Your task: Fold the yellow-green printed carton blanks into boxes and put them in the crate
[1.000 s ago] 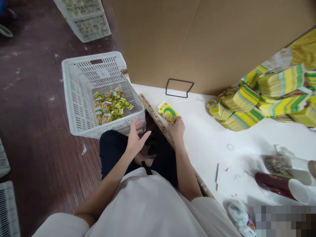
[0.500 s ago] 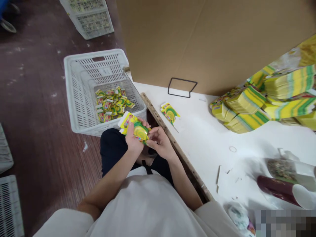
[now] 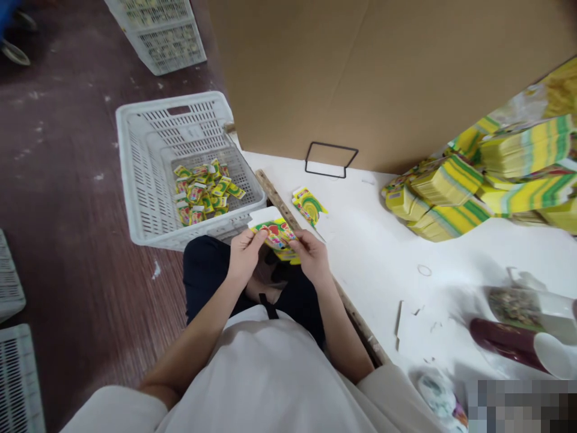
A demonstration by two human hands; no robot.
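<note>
Above my lap, both hands hold a yellow and green printed carton (image 3: 276,232) with red pictures and white flaps. My left hand (image 3: 244,252) pinches its left end between thumb and fingers. At the right end, my right hand (image 3: 311,252) is closed on it the same way. More yellow printed card shows below the carton, partly hidden. A flattened yellow carton (image 3: 309,205) lies on the white table (image 3: 360,258) just beyond my right hand. Left of my hands, a white plastic crate (image 3: 148,207) contains several small yellow boxes (image 3: 210,186).
Stacks of flat yellow-green cartons (image 3: 451,198) lie at the table's right. A black wire frame (image 3: 331,160) stands against the large cardboard sheet (image 3: 342,78). A dark red cup (image 3: 505,344) and a jar (image 3: 518,308) lie at lower right. More crates (image 3: 169,48) stand on the floor.
The carton has moved right and been turned, so a side with red pictures now shows. My left hand moved off its face to its left end; my right hand shifted to the right end.
</note>
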